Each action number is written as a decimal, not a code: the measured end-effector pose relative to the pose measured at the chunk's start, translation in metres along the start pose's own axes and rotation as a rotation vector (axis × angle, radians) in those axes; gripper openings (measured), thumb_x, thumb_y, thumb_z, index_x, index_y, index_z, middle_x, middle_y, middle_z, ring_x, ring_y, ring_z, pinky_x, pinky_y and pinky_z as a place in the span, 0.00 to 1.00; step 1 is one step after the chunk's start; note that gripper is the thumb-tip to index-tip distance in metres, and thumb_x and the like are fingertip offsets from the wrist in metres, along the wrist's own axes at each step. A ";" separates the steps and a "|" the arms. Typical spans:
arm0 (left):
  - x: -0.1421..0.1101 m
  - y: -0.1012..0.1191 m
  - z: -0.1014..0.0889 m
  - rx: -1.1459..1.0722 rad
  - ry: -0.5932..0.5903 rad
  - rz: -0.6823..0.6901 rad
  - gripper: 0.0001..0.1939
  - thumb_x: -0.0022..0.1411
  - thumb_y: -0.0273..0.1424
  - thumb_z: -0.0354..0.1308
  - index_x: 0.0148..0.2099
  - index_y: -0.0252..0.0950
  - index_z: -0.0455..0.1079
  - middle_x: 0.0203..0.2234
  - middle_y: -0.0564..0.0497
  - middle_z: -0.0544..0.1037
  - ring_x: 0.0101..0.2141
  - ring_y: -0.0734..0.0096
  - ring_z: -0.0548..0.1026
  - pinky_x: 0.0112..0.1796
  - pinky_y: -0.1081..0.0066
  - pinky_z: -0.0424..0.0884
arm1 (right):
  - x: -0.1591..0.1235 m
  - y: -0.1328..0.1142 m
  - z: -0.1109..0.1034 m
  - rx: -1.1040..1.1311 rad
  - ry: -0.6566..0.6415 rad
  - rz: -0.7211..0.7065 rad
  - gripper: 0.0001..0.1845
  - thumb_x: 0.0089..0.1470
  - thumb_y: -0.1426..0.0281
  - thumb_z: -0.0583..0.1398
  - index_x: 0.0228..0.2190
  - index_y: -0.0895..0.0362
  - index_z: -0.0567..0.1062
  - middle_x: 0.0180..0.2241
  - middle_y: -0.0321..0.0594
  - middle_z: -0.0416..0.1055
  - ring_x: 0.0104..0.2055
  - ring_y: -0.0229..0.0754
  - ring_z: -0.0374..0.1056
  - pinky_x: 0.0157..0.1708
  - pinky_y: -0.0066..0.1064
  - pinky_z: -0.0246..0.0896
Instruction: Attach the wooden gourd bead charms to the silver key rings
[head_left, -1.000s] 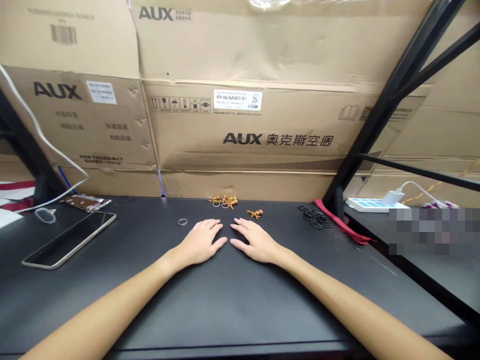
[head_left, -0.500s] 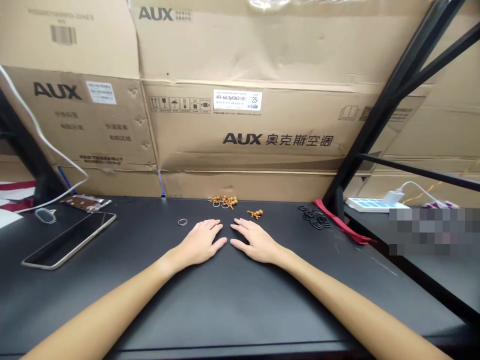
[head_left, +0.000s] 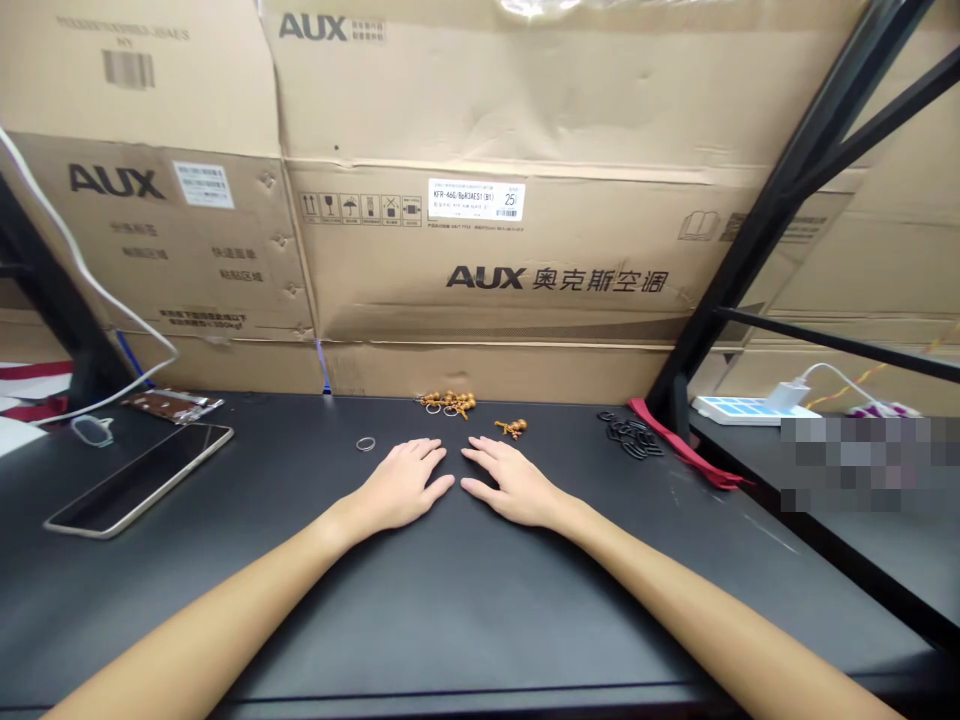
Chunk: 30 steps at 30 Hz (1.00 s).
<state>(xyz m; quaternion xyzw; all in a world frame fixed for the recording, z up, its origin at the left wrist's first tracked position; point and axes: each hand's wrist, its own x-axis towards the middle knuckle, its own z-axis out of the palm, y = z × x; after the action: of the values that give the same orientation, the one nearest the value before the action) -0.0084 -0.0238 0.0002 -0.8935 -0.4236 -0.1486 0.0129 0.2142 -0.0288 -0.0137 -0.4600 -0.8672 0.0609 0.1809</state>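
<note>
My left hand [head_left: 401, 480] and my right hand [head_left: 510, 485] lie flat and palm down on the black table [head_left: 465, 620], fingertips almost meeting and holding nothing. A small metal ring [head_left: 365, 444] sits just beyond my left fingers. Straight ahead is a cluster of orange beaded charms with metal rings [head_left: 448, 402]. A single orange charm [head_left: 511, 428] lies just past my right fingers. Further right is a heap of black rubber rings [head_left: 632, 438].
A tablet [head_left: 139, 480] and a brown packet [head_left: 172, 405] lie at the left, with a red strap [head_left: 679, 445] at the right. Cardboard AUX boxes [head_left: 480, 260] form the back wall. A black metal frame [head_left: 780, 210] rises at the right, beyond which is a power strip [head_left: 739, 410].
</note>
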 end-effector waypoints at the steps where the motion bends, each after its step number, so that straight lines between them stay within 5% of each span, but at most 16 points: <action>1: 0.000 0.000 0.000 0.000 0.004 0.000 0.25 0.68 0.42 0.46 0.59 0.31 0.65 0.58 0.39 0.66 0.59 0.54 0.63 0.57 0.56 0.59 | 0.000 0.000 0.000 0.000 -0.003 0.003 0.32 0.60 0.53 0.51 0.58 0.58 0.64 0.63 0.50 0.54 0.65 0.54 0.50 0.62 0.49 0.46; 12: -0.001 -0.003 0.004 0.013 0.030 0.015 0.25 0.68 0.43 0.44 0.59 0.33 0.65 0.58 0.41 0.67 0.58 0.56 0.63 0.57 0.58 0.59 | 0.000 -0.001 0.000 -0.022 -0.010 0.003 0.31 0.61 0.53 0.50 0.59 0.58 0.64 0.63 0.50 0.54 0.65 0.53 0.50 0.62 0.48 0.47; 18: -0.002 0.000 -0.002 0.100 0.034 -0.016 0.23 0.67 0.42 0.46 0.56 0.35 0.68 0.56 0.41 0.69 0.56 0.55 0.65 0.56 0.57 0.59 | 0.000 0.007 -0.002 -0.122 0.090 -0.001 0.27 0.60 0.55 0.52 0.56 0.56 0.67 0.61 0.47 0.59 0.63 0.51 0.52 0.61 0.45 0.49; 25: -0.004 0.003 -0.009 0.300 -0.002 -0.486 0.32 0.64 0.48 0.48 0.54 0.22 0.66 0.55 0.25 0.65 0.57 0.33 0.61 0.51 0.47 0.60 | 0.004 0.033 -0.009 -0.333 0.253 0.364 0.23 0.59 0.71 0.50 0.55 0.61 0.67 0.59 0.50 0.60 0.62 0.53 0.53 0.58 0.46 0.51; 30: -0.004 -0.002 -0.007 0.236 0.005 -0.334 0.24 0.68 0.42 0.46 0.46 0.25 0.69 0.47 0.30 0.72 0.50 0.45 0.70 0.46 0.56 0.69 | 0.005 0.036 -0.010 -0.251 0.171 0.375 0.23 0.58 0.75 0.49 0.53 0.60 0.68 0.58 0.49 0.62 0.57 0.53 0.60 0.51 0.43 0.60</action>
<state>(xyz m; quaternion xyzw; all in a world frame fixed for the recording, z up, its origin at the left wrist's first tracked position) -0.0138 -0.0267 0.0054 -0.8026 -0.5805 -0.1002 0.0937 0.2434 -0.0052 -0.0133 -0.6353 -0.7490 -0.0537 0.1805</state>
